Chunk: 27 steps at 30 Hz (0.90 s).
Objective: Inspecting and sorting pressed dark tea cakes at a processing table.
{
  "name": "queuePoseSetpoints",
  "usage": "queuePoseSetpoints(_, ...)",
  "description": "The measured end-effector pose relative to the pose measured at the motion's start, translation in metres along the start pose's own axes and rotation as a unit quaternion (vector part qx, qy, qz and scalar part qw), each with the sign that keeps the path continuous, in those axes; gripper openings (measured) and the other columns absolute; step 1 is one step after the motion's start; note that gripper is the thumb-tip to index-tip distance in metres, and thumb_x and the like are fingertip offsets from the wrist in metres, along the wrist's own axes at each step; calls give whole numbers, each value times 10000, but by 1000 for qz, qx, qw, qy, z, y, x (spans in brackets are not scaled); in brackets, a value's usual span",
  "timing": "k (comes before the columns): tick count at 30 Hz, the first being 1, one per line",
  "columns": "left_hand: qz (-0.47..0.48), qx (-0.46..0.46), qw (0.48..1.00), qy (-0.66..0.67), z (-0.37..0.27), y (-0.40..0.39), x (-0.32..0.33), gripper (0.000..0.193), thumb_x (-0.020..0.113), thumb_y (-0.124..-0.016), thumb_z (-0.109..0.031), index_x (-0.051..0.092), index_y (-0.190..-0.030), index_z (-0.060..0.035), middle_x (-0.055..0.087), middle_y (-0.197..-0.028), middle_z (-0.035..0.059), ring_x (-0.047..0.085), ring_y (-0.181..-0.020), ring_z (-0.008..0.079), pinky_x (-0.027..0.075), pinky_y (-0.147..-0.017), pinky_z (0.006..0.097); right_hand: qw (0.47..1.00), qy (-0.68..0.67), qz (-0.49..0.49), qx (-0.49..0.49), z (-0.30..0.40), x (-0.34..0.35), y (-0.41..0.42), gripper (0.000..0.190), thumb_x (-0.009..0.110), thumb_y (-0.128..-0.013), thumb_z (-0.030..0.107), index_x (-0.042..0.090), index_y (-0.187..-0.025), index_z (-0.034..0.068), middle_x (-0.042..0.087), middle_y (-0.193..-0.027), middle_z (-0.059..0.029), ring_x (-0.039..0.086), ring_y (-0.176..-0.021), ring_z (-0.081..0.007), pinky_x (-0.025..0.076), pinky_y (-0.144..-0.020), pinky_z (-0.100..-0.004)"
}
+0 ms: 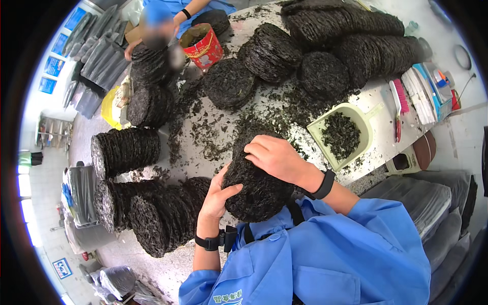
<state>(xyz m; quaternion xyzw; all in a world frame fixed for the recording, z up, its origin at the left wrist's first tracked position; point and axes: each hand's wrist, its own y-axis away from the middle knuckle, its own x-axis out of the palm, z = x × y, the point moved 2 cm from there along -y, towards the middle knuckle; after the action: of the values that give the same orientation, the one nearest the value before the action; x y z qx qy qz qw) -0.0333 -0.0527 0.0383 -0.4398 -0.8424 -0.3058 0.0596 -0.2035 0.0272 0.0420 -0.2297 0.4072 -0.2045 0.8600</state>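
Close to my body, a round cake of dried dark seaweed [259,198] is tilted over the table edge. My left hand [219,196] grips its left rim, the thumb on the near face and the fingers behind. On its upper part rests my right hand [272,156], with bent fingers pinching or pressing at the surface; whether a bit of seaweed is between the fingertips is hidden. Loose seaweed flakes [211,135] lie scattered on the white table beyond. To the left are stacks of similar round cakes [160,217], lying on their sides.
A pale green dustpan [366,133] holds seaweed scraps on the right, beside a pink-bristled brush [400,101]. Long rows of seaweed cakes [350,26] fill the far right. A red bucket [206,49] stands near a co-worker in blue [209,5]. Bagged stacks [415,194] lie beyond the right edge.
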Motion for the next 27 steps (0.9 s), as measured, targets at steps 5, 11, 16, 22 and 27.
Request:
queuePoseSetpoints(5, -1, 13, 1000, -11, 2, 6, -2, 570, 585, -725, 55, 458, -1279, 19, 580, -1135, 76, 547, -1019, 147, 413, -911, 285, 999, 12, 50, -9, -3, 4, 0, 94, 617, -772, 60, 553, -835, 35, 535, -726, -56, 561, -601, -181, 476, -521, -300)
queuePoseSetpoints(11, -128, 92, 985, 64, -2, 51, -31, 410, 622, -787, -8, 531, -1185, 30, 610, -1060, 56, 538, -981, 124, 408, -866, 253, 939, -50, -104, 324, -38, -66, 21, 116, 596, -866, 109, 619, -856, -3, 570, -703, -31, 499, -605, -82, 424, -563, -250)
queuePoseSetpoints(16, -597, 367, 690, -181, -42, 181, -69, 311, 583, -850, -45, 550, -1151, 27, 571, -1167, 124, 523, -1057, 187, 427, -883, 337, 946, 31, 3, 323, -114, -57, 120, 109, 606, -837, 95, 587, -790, -2, 539, -664, -90, 480, -569, -141, 403, -537, -291)
queuePoseSetpoints(22, -464, 218, 469, -719, -59, 239, -91, 571, 656, -747, -128, 484, -1283, -32, 469, -1325, 175, 405, -1254, 332, 289, -1041, 445, 984, 66, 166, 14, -67, 62, 115, 144, 706, -715, 160, 643, -775, 45, 610, -773, -69, 595, -751, -248, 493, -646, -343)
queuePoseSetpoints(27, -414, 109, 633, -645, -20, 226, -124, 730, 714, -686, -262, 437, -1333, -66, 424, -1369, 143, 339, -1296, 331, 239, -1069, 442, 890, 225, 396, -20, -33, 101, 91, 1018, 841, -496, 429, 387, -1355, 124, 288, -1407, -248, 281, -1307, -395, 313, -1003, -536)
